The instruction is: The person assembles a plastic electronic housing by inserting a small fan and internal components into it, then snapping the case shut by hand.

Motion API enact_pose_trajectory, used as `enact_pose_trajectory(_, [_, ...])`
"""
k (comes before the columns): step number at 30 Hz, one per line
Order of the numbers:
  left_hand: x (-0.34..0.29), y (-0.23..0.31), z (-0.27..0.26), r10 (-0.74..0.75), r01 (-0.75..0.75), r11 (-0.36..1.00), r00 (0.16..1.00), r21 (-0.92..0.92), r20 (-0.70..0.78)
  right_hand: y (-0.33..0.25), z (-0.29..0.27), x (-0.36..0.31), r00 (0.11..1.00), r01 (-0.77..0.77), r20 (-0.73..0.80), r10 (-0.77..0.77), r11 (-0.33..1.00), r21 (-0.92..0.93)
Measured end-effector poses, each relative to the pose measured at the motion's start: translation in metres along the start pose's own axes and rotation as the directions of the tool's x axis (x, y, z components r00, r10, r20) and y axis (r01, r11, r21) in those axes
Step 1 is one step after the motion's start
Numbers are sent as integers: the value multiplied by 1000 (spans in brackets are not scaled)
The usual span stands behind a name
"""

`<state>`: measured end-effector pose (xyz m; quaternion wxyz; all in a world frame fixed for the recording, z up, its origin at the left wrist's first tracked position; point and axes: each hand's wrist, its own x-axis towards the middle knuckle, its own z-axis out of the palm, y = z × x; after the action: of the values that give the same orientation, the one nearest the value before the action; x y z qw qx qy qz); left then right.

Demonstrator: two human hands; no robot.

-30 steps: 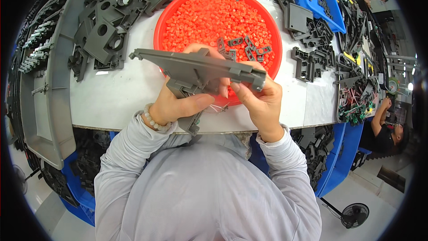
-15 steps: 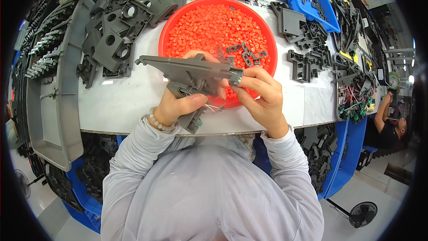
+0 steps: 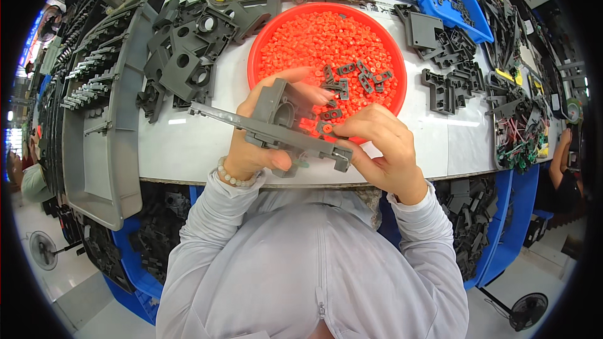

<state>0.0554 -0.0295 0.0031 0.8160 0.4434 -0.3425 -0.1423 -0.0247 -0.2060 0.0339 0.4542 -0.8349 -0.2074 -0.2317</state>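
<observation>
My left hand (image 3: 244, 154) is wrapped round a long dark grey plastic housing (image 3: 270, 129), its thumb below and fingers behind. The housing lies tilted, with its right end lower, and a rounded hollow shows on its upper side. At that right end, my right hand (image 3: 386, 154) pinches a small dark grey piece with an orange ring in it (image 3: 327, 129) between thumb and forefinger. Beyond both hands, a red round tub (image 3: 252, 56) holds many small orange plastic caps. Several small dark grey brackets (image 3: 364, 78) lie on top of the caps.
Grey plastic parts (image 3: 182, 56) are heaped left of the tub, others (image 3: 443, 85) to its right. A grey tray (image 3: 125, 169) stands at the left, a blue bin (image 3: 480, 31) at the back right. Parts-filled blue crates (image 3: 502, 213) sit below the table; a fan (image 3: 527, 311) stands lower right.
The housing has turned in my left hand, so its hollow side shows. My right hand has gone from the housing's end to pinching the small orange-ringed piece. The whole view has shifted slightly.
</observation>
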Motion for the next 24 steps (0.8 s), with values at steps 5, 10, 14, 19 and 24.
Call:
enact_pose_trajectory(5, [-3, 5, 4, -23, 22, 999, 999, 35, 33, 1, 0, 3, 987, 137, 93, -130, 988, -67])
enact_pose_trajectory(10, [-1, 9, 8, -35, 29, 997, 996, 73, 77, -3, -4, 7, 978, 146, 165, -124, 981, -128])
enact_pose_trajectory(14, [-2, 17, 17, -195, 196, 968, 981, 155, -18, -3, -7, 10, 964, 156, 238, -117, 975, -155])
enact_pose_trajectory(19, [-1, 15, 20, -220, 223, 964, 975, 146, -35, 1, -6, 11, 961, 170, 239, -137, 977, -127])
enact_pose_trajectory(24, [-2, 12, 19, -180, 183, 976, 983, 119, -37, 4, -3, 10, 973, 156, 184, -137, 984, -88])
